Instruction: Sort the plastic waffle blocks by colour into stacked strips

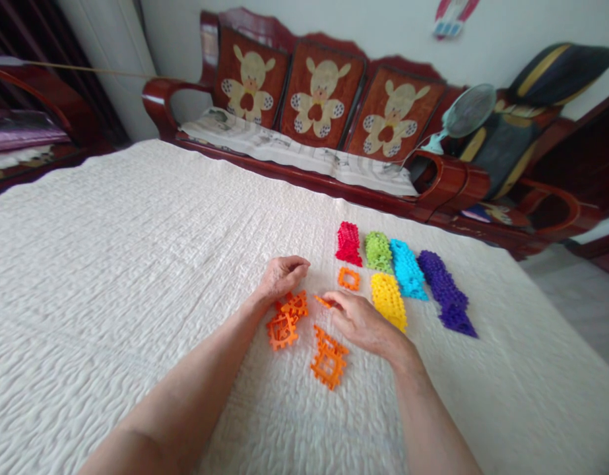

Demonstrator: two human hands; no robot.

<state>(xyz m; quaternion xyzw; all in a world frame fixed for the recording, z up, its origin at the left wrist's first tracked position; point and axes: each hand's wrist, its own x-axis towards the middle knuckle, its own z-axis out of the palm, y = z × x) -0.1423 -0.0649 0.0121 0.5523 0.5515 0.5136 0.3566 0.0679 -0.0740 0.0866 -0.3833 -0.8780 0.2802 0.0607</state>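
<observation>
My left hand (280, 277) rests on the cream quilt (111, 264) with its fingers curled in; nothing shows inside them. Just below it lie joined orange interlocking tiles (286, 319). My right hand (359, 322) pinches a small orange tile (324, 302) at its fingertips. Another orange tile cluster (328, 358) lies under that hand, and a single orange square tile (348, 278) lies beyond it. Further back sit stacked rows of tiles: red (348, 243), green (378, 251), blue (408, 268), purple (447, 293) and yellow (388, 301).
A dark wooden sofa (304, 125) with bear-print cushions runs along the quilt's far edge. A small green fan (462, 115) and a dark bag (546, 86) stand at the right. Another wooden seat (27, 132) is at the left.
</observation>
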